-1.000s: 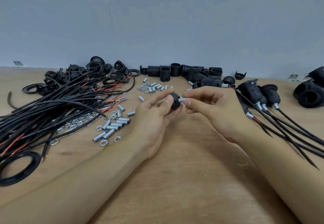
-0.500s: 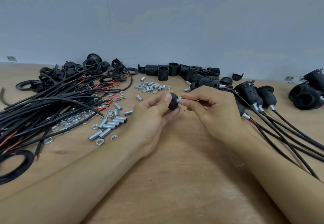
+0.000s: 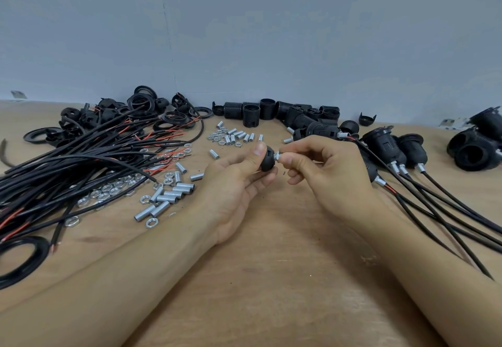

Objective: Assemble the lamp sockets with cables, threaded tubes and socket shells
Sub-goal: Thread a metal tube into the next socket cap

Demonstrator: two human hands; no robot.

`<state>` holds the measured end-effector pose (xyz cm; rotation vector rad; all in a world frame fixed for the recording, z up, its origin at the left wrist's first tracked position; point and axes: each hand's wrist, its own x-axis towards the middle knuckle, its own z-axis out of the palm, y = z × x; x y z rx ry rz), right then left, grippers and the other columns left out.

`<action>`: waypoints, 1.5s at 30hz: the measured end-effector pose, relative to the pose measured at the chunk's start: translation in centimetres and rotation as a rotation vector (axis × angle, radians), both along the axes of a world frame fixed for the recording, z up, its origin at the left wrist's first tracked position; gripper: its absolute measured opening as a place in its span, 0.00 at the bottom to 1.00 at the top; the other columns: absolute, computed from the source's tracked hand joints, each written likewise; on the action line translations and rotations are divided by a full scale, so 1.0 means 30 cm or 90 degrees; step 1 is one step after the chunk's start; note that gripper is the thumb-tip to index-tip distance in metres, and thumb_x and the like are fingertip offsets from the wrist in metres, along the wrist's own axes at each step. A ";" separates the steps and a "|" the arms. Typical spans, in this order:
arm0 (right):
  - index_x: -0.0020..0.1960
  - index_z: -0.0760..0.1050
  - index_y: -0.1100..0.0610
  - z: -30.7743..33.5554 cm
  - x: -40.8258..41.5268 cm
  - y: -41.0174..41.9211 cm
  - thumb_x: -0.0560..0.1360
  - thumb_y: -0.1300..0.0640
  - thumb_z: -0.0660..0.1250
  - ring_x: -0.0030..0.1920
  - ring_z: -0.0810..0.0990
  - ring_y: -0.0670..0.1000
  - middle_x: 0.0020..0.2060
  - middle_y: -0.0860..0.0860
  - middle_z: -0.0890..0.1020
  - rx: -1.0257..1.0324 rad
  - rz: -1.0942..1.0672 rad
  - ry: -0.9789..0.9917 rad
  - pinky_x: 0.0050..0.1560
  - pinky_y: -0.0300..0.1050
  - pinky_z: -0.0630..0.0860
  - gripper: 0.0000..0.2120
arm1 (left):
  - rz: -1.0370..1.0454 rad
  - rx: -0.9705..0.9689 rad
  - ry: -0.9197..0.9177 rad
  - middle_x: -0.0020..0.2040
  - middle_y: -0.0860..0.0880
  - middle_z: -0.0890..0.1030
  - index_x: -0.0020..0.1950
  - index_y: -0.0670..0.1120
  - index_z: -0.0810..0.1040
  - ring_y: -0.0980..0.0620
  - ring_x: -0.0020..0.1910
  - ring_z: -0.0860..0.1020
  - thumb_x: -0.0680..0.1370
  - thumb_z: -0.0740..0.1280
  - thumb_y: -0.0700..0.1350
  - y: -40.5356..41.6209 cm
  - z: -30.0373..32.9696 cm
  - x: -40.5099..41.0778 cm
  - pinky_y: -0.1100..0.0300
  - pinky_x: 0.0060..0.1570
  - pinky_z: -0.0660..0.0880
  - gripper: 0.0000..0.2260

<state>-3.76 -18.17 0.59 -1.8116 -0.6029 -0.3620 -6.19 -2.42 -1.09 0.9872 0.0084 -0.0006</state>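
fitting a metal tube into a black cap, mid-batch

left hand (image 3: 233, 183) grips cap (image 3: 267, 160) above the worktop (image 3: 271, 278), right hand (image 3: 326, 172) pinches tube (image 3: 278, 156) at it; finished sockets (image 3: 385, 145) lie right, many cables (image 3: 81, 167) and loose tubes (image 3: 168, 197) left.

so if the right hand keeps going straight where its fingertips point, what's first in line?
The right hand points left, so it would likely first press the threaded tube it pinches into the black socket cap held by the left hand.
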 end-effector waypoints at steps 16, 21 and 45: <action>0.48 0.81 0.50 0.000 -0.005 0.010 0.75 0.67 0.71 0.37 0.84 0.50 0.38 0.50 0.85 0.029 0.041 0.046 0.39 0.40 0.82 0.12 | 0.022 -0.003 -0.004 0.50 0.40 0.84 0.54 0.34 0.80 0.50 0.46 0.84 0.70 0.70 0.48 0.001 0.020 -0.006 0.61 0.48 0.81 0.20; 0.49 0.82 0.52 -0.001 -0.004 0.009 0.75 0.64 0.72 0.39 0.84 0.50 0.40 0.51 0.84 0.011 0.028 0.034 0.36 0.39 0.81 0.08 | 0.029 0.003 0.000 0.49 0.40 0.84 0.54 0.34 0.81 0.50 0.45 0.84 0.72 0.70 0.47 0.001 0.019 -0.005 0.61 0.48 0.81 0.18; 0.48 0.83 0.54 -0.003 -0.006 -0.005 0.76 0.62 0.71 0.38 0.82 0.50 0.37 0.51 0.83 -0.061 0.020 -0.019 0.34 0.39 0.81 0.04 | 0.018 0.026 -0.001 0.44 0.43 0.84 0.48 0.36 0.82 0.51 0.44 0.83 0.70 0.70 0.48 0.004 0.016 -0.007 0.60 0.48 0.81 0.16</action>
